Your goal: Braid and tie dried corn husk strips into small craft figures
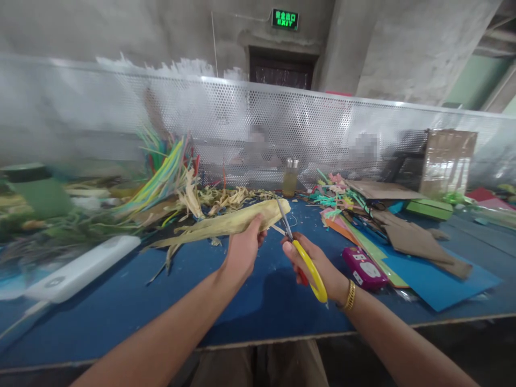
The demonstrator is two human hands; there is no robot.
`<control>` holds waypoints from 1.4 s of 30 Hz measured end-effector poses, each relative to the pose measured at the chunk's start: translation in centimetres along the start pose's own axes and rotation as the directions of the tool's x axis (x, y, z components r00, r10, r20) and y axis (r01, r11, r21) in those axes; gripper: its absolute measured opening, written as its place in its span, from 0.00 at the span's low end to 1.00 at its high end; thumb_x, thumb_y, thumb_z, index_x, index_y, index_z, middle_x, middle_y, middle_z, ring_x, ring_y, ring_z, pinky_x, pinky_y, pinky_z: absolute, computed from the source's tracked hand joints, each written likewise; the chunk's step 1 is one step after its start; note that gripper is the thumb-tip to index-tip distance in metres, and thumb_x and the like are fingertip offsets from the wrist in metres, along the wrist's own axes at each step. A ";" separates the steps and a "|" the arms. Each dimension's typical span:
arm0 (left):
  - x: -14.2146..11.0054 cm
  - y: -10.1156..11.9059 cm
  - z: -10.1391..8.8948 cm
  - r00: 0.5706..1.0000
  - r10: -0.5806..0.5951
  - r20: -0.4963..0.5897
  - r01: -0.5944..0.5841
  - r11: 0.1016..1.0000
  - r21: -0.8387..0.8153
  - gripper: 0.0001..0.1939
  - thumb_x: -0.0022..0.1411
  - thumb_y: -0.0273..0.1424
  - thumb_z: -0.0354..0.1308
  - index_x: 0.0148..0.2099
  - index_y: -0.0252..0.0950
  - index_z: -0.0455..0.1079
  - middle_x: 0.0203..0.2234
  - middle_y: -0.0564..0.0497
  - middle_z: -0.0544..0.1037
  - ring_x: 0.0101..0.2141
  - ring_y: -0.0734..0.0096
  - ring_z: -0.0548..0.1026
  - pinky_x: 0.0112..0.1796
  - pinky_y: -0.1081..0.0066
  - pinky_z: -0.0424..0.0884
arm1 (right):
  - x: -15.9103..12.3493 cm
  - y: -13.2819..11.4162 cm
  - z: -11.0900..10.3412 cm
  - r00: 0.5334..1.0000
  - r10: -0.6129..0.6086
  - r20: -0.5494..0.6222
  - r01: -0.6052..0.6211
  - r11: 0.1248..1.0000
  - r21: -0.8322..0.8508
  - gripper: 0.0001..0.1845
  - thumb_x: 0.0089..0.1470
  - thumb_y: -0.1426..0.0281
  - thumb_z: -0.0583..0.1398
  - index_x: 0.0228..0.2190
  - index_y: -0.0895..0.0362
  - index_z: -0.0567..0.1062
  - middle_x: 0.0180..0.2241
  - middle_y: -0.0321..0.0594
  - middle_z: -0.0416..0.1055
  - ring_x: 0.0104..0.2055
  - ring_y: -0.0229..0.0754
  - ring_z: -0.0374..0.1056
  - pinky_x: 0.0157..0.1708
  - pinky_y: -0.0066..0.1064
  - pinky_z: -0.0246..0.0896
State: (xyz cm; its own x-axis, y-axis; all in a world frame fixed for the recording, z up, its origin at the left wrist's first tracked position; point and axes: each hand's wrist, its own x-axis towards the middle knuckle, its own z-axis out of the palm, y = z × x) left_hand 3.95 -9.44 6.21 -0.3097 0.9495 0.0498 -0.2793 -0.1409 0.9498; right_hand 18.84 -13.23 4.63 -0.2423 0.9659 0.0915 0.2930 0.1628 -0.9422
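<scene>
A long, pale yellow dried corn husk [217, 221] stretches across the middle, its ragged tail trailing left. My left hand [246, 242] pinches it near its broad right end. In my right hand [312, 258] is a pair of scissors [309, 269] with yellow and red handles. Their blades point up and reach the husk's right end. Whether the blades are cutting into it I cannot tell. More crumpled husk pieces [226, 200] lie behind on the blue table [258, 301].
Coloured strips [167, 172] and a white power strip [84, 269] lie left, near a green container [38, 191]. A glass bottle [289, 177] stands by the perforated metal screen [226, 113]. At right are a purple packet [364, 267], blue paper [439, 285] and cardboard pieces [419, 244].
</scene>
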 end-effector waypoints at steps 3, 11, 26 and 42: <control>0.0 -0.1 0.1 1.000 -0.018 -0.006 0.018 1.000 -0.007 0.11 0.48 0.38 0.62 0.31 0.35 0.70 0.18 0.54 0.71 0.20 0.75 0.67 0.21 0.74 0.61 | 0.1 0.4 0.2 0.999 0.037 -0.014 -0.036 0.997 0.066 0.25 0.48 0.45 0.55 0.36 0.53 0.66 0.21 0.29 0.57 0.15 0.29 0.55 0.11 0.22 0.57; 0.0 -0.3 -0.1 1.000 -0.026 0.013 0.027 1.000 -0.006 0.15 0.47 0.40 0.62 0.25 0.33 0.68 0.16 0.54 0.68 0.17 0.79 0.63 0.19 0.75 0.58 | 0.2 1.4 0.6 0.989 0.127 -0.080 -0.113 0.981 0.156 0.24 0.46 0.48 0.59 0.32 0.55 0.65 0.17 0.26 0.56 0.12 0.28 0.53 0.08 0.20 0.53; -0.5 -0.4 -0.6 0.989 -0.057 0.137 0.045 0.995 0.092 0.15 0.48 0.40 0.61 0.22 0.33 0.67 0.14 0.54 0.67 0.16 0.80 0.62 0.19 0.77 0.57 | -0.4 1.5 -0.1 0.990 0.104 -0.101 -0.096 0.992 0.079 0.23 0.49 0.47 0.56 0.33 0.55 0.66 0.17 0.27 0.58 0.12 0.29 0.54 0.08 0.20 0.52; 0.3 -0.8 -0.9 0.969 -0.177 0.172 0.165 0.983 0.080 0.15 0.45 0.40 0.65 0.25 0.32 0.69 0.14 0.54 0.68 0.16 0.81 0.62 0.17 0.79 0.55 | 0.5 1.3 -0.1 0.955 0.212 -0.207 -0.184 0.972 0.147 0.24 0.48 0.46 0.55 0.29 0.56 0.64 0.13 0.26 0.56 0.08 0.29 0.51 0.06 0.20 0.47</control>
State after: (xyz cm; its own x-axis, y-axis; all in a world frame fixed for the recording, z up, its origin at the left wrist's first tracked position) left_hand 3.24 -9.25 5.20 -0.0944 0.9933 -0.0664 -0.2532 0.0405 0.9666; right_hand 19.18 -12.51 3.43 0.0221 0.9987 -0.0460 0.1933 -0.0495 -0.9799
